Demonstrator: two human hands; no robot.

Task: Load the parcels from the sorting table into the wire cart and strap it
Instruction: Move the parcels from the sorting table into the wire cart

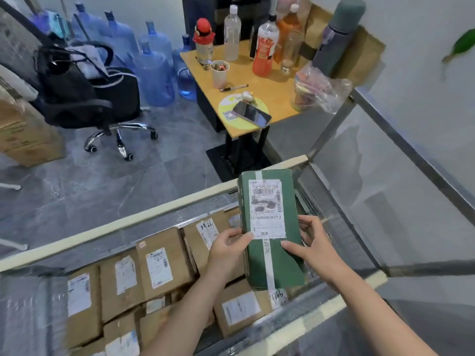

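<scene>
**Desk:** What does the frame show?

**Field:** A worker's left hand (226, 250) and right hand (314, 244) hold a green parcel (279, 263), label up, over the right end of the wire cart (115, 224). It hangs clear of the brown parcels (159, 263) packed in rows below.

**Desk:** How is it gripped?

**Field:** Both hands pinch its lower half. The left thumb lies on the label's bottom corner, with the rest of that hand hidden underneath. The right thumb presses the green face, and the right hand's fingers (311, 223) curl round the far edge.

**Desk:** Which step is this?

**Field:** Loading, by my reading, and well along, since the visible layer looks close to full. No strap appears anywhere in frame, so strapping seems not yet begun.

**Desk:** And the next move?

**Field:** Probably lowering the parcel into whatever room remains at the right end, beside the cart's side wall. The parcel is long, so it may need tilting or standing on edge. The hands would have to let go without snagging the padded rim (321, 317).

**Desk:** Background?

**Field:** A wooden bench (277, 86) beyond the cart carries bottles (266, 44), a cup (219, 73) and a phone (253, 115). An office chair (84, 93) and water jugs (154, 73) stand to its left. I cannot tell whether that bench is the sorting table.
</scene>
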